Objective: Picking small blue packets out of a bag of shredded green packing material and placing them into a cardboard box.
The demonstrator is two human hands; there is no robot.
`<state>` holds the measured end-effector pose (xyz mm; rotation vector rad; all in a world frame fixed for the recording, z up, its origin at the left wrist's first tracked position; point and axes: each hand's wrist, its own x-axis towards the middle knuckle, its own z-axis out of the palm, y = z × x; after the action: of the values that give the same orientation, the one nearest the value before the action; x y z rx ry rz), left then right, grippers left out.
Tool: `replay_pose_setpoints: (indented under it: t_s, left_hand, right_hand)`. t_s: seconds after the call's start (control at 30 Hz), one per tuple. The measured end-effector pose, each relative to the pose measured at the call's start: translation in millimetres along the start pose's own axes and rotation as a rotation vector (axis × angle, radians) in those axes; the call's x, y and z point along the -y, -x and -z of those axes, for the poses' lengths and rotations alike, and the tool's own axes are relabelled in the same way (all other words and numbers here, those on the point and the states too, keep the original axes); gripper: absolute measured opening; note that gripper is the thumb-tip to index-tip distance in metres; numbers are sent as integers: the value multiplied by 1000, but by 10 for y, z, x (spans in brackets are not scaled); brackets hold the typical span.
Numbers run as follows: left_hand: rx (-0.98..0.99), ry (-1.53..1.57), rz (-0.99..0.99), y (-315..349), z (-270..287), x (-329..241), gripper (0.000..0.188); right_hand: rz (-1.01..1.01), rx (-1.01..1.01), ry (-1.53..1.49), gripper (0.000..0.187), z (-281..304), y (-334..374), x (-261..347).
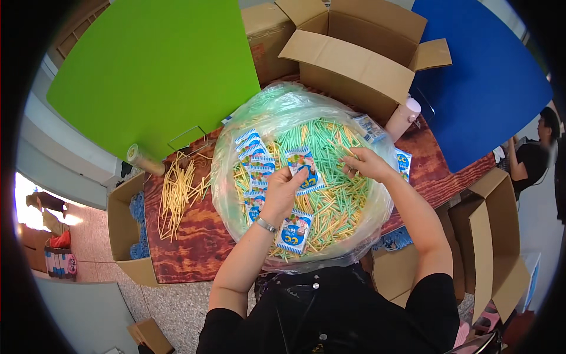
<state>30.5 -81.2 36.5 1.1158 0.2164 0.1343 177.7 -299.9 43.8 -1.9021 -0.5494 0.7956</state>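
Observation:
My left hand (279, 196) pinches a small blue-and-white packet (305, 170), thumb across its front. My right hand (368, 164) is above the heap to the right of it, its fingers drawn together; what they hold, if anything, is too small to make out. Below both hands lies a heap of thin green and yellow sticks (303, 134) inside a large clear plastic bag (268, 106). A column of overlapping packets (259, 160) rests on the heap's left side. Another packet (293, 231) lies on the sticks nearest to me.
Loose yellow sticks (177, 197) lie on the red wood-grain table (197, 256) at left. A pink bottle (403, 119) and an open cardboard box (354, 62) stand behind the bag. Green (159, 71) and blue (480, 76) panels flank it. Boxes (127, 248) stand beside the table; a person (530, 159) sits far right.

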Motion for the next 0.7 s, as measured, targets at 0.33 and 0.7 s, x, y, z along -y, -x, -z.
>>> replay_pose_setpoints:
  t_s: [0.33,0.7]
  left_hand:
    - [95,359,118,-537,-259,26,23]
    - [118,347,119,-101,-219,1,24]
  right_hand:
    - [-155,394,-559,29,-169,73,-5]
    - [10,116,-857,20,-501,6,146]
